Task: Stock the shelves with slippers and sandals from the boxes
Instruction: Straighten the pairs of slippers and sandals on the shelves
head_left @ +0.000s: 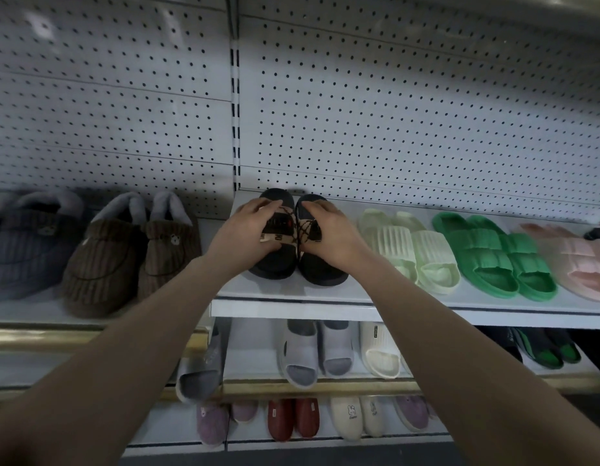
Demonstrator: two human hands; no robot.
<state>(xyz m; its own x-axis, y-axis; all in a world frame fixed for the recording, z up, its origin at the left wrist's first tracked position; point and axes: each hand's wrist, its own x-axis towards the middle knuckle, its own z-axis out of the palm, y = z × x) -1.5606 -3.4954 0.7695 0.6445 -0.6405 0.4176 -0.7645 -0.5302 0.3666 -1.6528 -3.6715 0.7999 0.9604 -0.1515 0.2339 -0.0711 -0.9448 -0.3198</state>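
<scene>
I see both arms stretched straight forward to the upper shelf [291, 306]; my left hand [244, 230] lies over the strap of the left black sandal [273, 267], fingers [258, 206] curled round it; my right hand [332, 232] grips the right black sandal [322, 272] the same way; the pair stands touching on the shelf, between brown slippers [123, 250] and pale green slides [409, 250].

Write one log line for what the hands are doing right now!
step: placing pair | left hand: grips black sandals | right hand: grips black sandals | black sandals: on shelf, beside pale green slides
</scene>
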